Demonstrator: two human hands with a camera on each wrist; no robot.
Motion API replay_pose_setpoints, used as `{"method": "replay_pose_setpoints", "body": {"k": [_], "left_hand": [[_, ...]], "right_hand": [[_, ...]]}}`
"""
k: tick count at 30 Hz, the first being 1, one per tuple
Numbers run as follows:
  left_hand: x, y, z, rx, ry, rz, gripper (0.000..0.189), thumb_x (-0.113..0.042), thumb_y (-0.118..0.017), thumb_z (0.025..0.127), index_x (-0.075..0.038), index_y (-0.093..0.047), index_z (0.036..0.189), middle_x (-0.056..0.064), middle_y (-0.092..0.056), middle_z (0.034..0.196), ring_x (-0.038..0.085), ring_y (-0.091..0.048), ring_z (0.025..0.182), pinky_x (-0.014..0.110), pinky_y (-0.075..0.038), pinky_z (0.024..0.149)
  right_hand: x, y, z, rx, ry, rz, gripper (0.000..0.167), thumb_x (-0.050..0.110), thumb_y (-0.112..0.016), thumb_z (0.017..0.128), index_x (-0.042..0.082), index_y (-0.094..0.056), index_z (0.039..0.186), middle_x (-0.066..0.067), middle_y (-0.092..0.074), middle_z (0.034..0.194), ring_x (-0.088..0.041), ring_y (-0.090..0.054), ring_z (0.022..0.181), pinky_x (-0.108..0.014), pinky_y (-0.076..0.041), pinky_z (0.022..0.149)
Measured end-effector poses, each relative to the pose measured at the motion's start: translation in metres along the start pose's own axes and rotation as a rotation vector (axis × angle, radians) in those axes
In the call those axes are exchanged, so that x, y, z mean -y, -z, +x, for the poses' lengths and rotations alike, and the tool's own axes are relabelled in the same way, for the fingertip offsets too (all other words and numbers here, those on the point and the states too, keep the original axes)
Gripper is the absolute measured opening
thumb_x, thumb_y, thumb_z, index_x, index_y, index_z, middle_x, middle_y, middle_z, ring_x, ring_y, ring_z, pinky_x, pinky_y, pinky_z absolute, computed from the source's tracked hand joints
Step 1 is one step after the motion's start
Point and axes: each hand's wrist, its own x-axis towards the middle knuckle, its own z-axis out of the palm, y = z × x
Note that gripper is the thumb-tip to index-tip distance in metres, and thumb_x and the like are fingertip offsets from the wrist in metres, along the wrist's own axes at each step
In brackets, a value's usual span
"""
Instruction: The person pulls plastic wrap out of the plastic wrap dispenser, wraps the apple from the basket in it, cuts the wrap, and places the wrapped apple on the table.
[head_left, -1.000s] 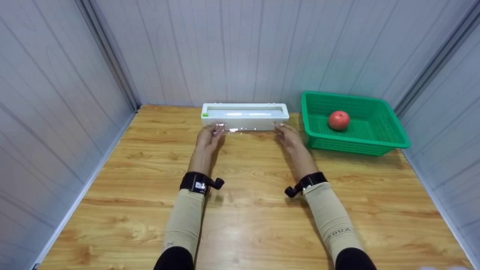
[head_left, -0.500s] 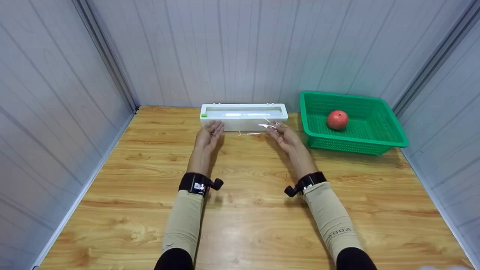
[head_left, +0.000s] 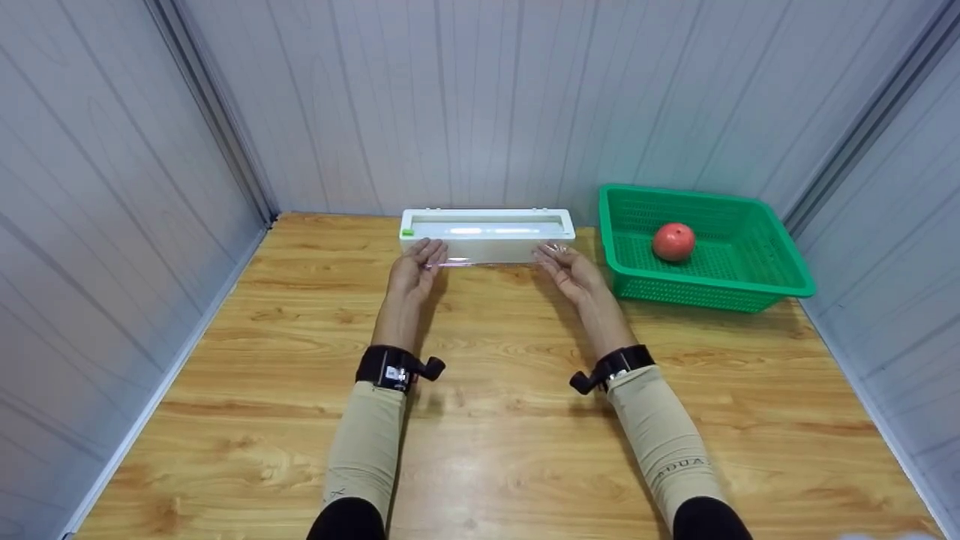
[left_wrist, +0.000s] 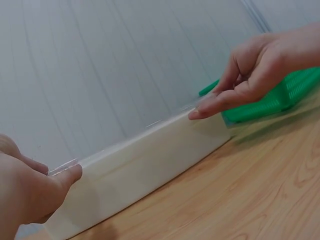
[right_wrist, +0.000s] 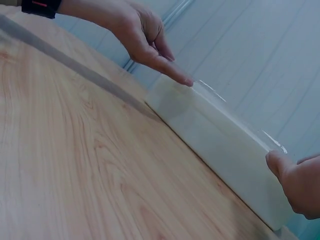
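A long white cling film dispenser [head_left: 487, 227] with a clear window and a green tab stands against the back wall. A strip of clear cling film [head_left: 480, 263] stretches along its front between my two hands. My left hand [head_left: 412, 268] pinches the film near the dispenser's left end, thumb low, as the left wrist view shows at the film edge [left_wrist: 64, 166]. Near the right end, my right hand [head_left: 574, 271] pinches the film's other side, its thumb against the film in the right wrist view. Whether the film is still joined to the dispenser is hard to tell.
A green plastic basket [head_left: 712, 289] stands on the table to the right of the dispenser, close to my right hand. Inside it lies a red tomato-like fruit [head_left: 673, 242]. Pale panel walls [head_left: 510, 105] enclose the wooden table [head_left: 480, 420] at the back and sides.
Half a second ago the film was bunched toward my right hand; now it runs straight across to my left hand. Both hands have stayed almost in place.
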Motion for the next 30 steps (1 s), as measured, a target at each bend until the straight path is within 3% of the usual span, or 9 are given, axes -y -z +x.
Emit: {"method": "replay_pose_setpoints", "body": {"k": [7,30], "left_hand": [[-0.003,-0.005,-0.003,-0.008,0.013,-0.021,0.052,0.008,-0.032,0.110,0.010,-0.024,0.162,0.031,-0.031,0.165,0.037,-0.036,0.153,0.037,-0.037,0.123],[-0.004,-0.012,-0.004,0.038,-0.034,-0.064,0.051,0.008,-0.034,0.110,0.012,-0.025,0.160,0.033,-0.033,0.163,0.038,-0.040,0.151,0.035,-0.042,0.119]], "right_hand": [[0.003,-0.002,-0.001,0.014,0.018,0.091,0.057,-0.009,-0.027,0.111,-0.003,-0.014,0.167,-0.023,-0.019,0.173,-0.032,-0.025,0.158,-0.035,-0.032,0.123],[0.009,-0.008,-0.005,0.100,0.061,0.139,0.058,-0.009,-0.027,0.111,-0.005,-0.013,0.166,-0.023,-0.017,0.172,-0.033,-0.024,0.158,-0.037,-0.032,0.123]]}}
